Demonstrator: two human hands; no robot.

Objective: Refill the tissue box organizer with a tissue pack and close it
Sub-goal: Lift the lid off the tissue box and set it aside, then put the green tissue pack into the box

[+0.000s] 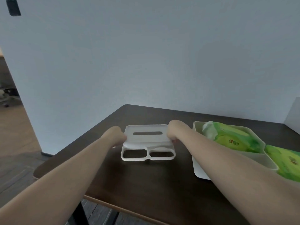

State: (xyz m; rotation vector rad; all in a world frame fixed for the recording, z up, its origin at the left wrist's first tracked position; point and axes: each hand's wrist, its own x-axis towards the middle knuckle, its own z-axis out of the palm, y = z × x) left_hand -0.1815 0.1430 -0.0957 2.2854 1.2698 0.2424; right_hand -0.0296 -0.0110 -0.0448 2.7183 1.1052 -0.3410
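- Far left: wooden floor (17, 140) beside a pale wall (129, 54), with a dark rectangular patch (13, 7) high on that wall.
- Dark brown table (146, 179) in the middle, one rounded corner pointing away toward the wall.
- Left hand (116, 135) at the left short end of the white lid (146, 140), fingers curled closed on its edge.
- Lid held between both hands, tilted, seemingly just above the table surface; long narrow slot in its flat far part, two rounded-rectangle openings side by side in the near part, table showing through them.
- Right hand (176, 131) at the lid's right short end, fingers folded in a closed grip on that edge.
- Right of the right forearm: open white organizer base (199, 171) resting on the table, apart from the lid, a divider wall across its near part.
- Green tissue pack (230, 138) lying inside the base's larger far compartment, white tissue poking up at the pack's far end.
- Second green tissue pack (287, 161) at the far right edge, near the base's corner; inside or beside the base, cannot tell.
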